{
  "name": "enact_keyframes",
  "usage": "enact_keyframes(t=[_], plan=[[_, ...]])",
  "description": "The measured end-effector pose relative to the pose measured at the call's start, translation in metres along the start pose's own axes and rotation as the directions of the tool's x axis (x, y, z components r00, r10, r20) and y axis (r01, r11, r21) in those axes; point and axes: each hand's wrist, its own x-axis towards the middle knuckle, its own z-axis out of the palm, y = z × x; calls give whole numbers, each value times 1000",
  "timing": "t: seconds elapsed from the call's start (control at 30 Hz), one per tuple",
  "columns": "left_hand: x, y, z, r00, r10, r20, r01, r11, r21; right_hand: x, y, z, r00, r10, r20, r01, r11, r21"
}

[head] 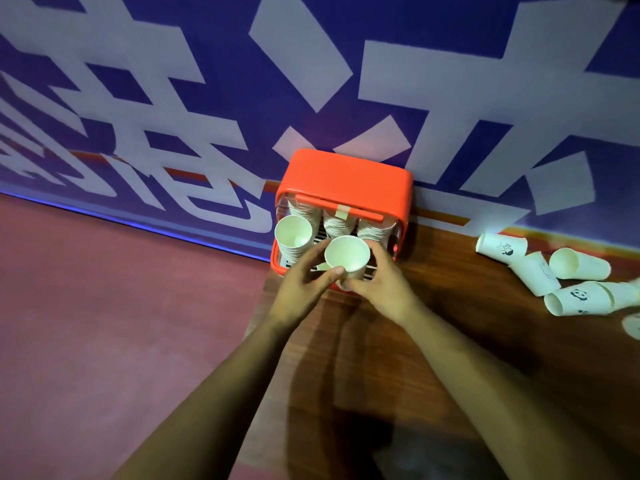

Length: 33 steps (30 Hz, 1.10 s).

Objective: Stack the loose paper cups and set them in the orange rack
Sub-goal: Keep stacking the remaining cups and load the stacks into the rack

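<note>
Left hand (304, 275) and right hand (381, 282): each grip clamped around one cup (348, 254), held over the orange rack (346, 178) at its front. Four stacks (292, 233) already inside. Loose cups (571, 268) lie on the counter (450, 306) to the right. Judged partly done.

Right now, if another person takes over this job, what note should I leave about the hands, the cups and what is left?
Hands: left hand and right hand both grip one upright cup at the front of the orange rack.
Rack: one stack at front left, three rear stacks behind it.
Done: four stacks are in the rack.
Left: seat the held cup, then stack the loose cups lying on the wooden table to the right and rack them.
</note>
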Motion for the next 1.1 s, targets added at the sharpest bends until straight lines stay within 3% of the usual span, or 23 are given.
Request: enact_keyframes(t=[0.1,0.33,0.6,0.83,1.1], plan=[[4,-13,-7,998,-26,-55,27,1000,15,7,-2,6,1000,-25,18,26,998,-49],[10,-22,-8,996,-11,-83,15,999,49,14,8,8,998,-15,61,10,996,85],[23,-48,-1,989,44,-140,2,950,311,29,39,24,1000,-2,4,3,989,-146],[29,-70,4,993,69,-97,-17,892,452,48,61,41,998,52,32,-37,932,-360],[33,-83,6,979,47,-198,59,866,497,55,71,45,995,99,-28,-102,956,-276]])
